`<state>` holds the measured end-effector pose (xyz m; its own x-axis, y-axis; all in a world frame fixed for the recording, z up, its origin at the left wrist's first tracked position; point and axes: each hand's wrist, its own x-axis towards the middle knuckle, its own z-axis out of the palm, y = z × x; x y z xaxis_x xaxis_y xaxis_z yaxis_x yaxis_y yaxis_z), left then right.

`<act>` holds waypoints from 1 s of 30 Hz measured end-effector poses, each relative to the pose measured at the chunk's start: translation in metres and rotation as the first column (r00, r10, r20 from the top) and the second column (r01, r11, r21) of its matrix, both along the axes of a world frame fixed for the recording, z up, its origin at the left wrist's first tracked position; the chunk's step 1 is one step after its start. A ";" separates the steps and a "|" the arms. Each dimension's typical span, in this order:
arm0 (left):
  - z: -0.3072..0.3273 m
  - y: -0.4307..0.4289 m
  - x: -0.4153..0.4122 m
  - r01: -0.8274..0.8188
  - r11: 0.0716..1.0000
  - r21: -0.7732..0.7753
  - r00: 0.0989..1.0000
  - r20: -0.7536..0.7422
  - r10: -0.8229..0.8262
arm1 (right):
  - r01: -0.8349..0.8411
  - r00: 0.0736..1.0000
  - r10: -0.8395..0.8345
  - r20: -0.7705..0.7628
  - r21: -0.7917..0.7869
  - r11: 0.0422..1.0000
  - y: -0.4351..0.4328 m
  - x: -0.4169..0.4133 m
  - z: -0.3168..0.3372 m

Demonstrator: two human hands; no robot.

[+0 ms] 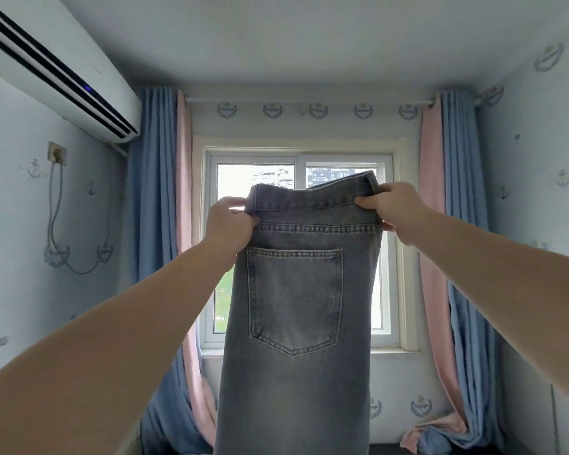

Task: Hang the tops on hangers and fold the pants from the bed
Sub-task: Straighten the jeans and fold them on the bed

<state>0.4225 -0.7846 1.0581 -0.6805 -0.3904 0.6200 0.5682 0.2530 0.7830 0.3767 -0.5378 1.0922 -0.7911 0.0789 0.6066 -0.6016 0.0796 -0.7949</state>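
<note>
Jeans are held up mid-frame, waistband pinched by left hand and right hand; legs could get misaligned if one pinch slips.

grey jeans, folded lengthwise, hanging upright, back pocket showing
</note>
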 end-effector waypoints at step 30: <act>-0.161 0.001 0.128 0.026 0.997 0.068 0.952 0.303 -0.046 | -0.003 0.976 -0.030 0.216 0.152 0.988 0.005 0.108 -0.127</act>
<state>0.5506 -0.7833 0.8968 -0.8474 -0.3933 0.3567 0.3086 0.1819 0.9336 0.4852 -0.5329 0.9652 -0.9046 0.0114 0.4261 -0.4139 0.2155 -0.8844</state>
